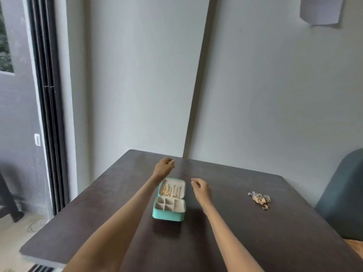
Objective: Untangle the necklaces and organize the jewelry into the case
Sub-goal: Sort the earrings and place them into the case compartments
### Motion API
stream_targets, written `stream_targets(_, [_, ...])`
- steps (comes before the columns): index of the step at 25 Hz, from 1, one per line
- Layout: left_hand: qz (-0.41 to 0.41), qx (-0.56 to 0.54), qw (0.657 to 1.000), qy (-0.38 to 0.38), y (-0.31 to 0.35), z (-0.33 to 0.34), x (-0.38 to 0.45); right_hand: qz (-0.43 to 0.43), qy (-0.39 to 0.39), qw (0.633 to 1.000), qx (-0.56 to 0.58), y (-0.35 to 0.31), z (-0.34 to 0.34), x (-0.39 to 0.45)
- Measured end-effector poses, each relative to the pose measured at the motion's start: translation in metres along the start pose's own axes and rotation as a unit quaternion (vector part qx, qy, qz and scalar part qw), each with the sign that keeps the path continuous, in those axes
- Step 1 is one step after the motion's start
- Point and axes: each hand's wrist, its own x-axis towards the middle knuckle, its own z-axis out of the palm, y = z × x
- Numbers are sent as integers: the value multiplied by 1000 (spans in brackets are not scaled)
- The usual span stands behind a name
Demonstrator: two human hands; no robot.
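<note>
Lying open on the dark table, a teal jewelry case is seen with gold pieces in its lid half and divided compartments in its near half. The left hand is raised beyond the case, the right hand just right of it; both have curled fingers, and whether a chain is pinched cannot be told. A tangled jewelry pile lies well right of the case
</note>
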Motion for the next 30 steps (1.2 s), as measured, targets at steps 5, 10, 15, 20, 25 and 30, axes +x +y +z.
stream_targets(5, [55, 16, 987, -153, 24, 85, -6, 11, 51, 998, -32, 24, -41, -1])
stream_targets(10, [52, 3, 977, -209, 23, 202, -31, 98, 185, 977, -43, 98, -118, -9])
stream_targets(15, [45, -5, 979, -200, 29, 276, -48, 141, 247, 957, -63, 147, -178, -5])
stream_targets(20, [108, 117, 970, -183, 34, 307, -42, 111, 168, 968, -149, 157, -180, 11])
stream_targets(25, [173, 235, 939, -182, 34, 313, -26, 115, 157, 947, -257, 160, -182, 18])
stream_targets(30, [224, 271, 915, -198, 32, 303, -17, 120, 165, 945, -255, 161, -182, 18])
